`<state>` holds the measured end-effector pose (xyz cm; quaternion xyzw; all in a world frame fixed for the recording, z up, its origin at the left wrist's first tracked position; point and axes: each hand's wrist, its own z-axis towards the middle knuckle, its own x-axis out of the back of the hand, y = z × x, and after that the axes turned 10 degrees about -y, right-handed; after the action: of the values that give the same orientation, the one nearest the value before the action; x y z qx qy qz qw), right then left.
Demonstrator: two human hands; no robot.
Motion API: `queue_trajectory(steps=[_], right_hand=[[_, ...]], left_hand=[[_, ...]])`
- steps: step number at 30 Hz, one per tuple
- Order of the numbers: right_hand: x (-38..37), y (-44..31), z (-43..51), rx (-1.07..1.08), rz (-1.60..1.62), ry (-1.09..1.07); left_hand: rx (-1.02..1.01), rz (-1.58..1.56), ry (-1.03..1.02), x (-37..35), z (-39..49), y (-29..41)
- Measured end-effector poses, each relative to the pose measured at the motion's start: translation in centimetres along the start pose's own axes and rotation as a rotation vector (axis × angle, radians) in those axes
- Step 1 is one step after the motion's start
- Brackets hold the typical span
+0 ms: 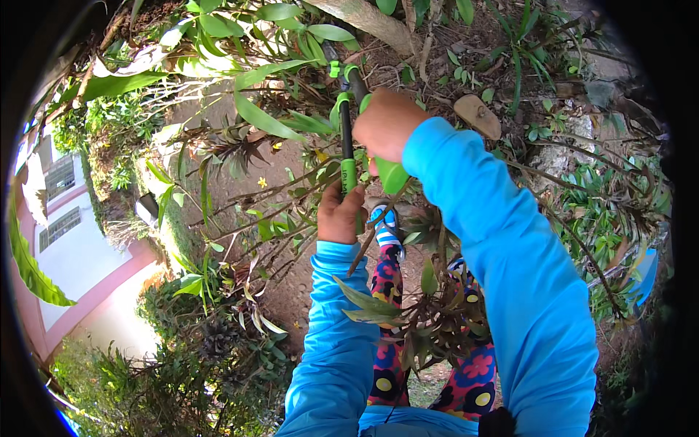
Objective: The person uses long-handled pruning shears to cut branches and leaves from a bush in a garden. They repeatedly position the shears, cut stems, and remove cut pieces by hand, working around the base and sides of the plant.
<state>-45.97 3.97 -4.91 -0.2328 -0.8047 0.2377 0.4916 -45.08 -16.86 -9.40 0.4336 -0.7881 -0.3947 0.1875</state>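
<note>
Long-handled loppers [347, 131] with black shafts and green grips point away from me. My left hand [341, 213] is closed around one green grip, thumb along it. My right hand [387, 123] is closed on the other handle, whose wide green end [391, 175] shows below the fist. Near the pivot the two handles lie close together. The blades are mostly hidden among green leaves [273, 71] by a thick stem, so I cannot tell whether they touch anything.
A pale trunk [366, 22] slants above the loppers. Thin bare branches [273, 202] cross on the left, and a leafy stem [426, 322] rises before my legs. A cut wood piece [478, 116] lies right of my right hand. A building [76, 240] stands far left.
</note>
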Motion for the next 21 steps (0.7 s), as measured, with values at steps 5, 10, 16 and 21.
queue_trajectory(steps=[5,10,16,21], right_hand=[[-0.5,-5.1,1.2,-0.393,0.768,0.118],[-2.8,-2.7,1.4,-0.166,0.893,0.022],[-0.4,0.5,-3.5,-0.280,1.298,0.029],[0.6,2.9,-6.6,-0.314,1.321,0.034]], left_hand=[[-0.048,-0.078,0.048,2.3,-0.5,-0.1],[0.008,0.010,0.113,2.5,-1.4,1.5],[-0.101,0.146,0.096,-1.6,-0.5,-0.6],[-0.135,0.368,0.123,-5.5,-1.0,0.6]])
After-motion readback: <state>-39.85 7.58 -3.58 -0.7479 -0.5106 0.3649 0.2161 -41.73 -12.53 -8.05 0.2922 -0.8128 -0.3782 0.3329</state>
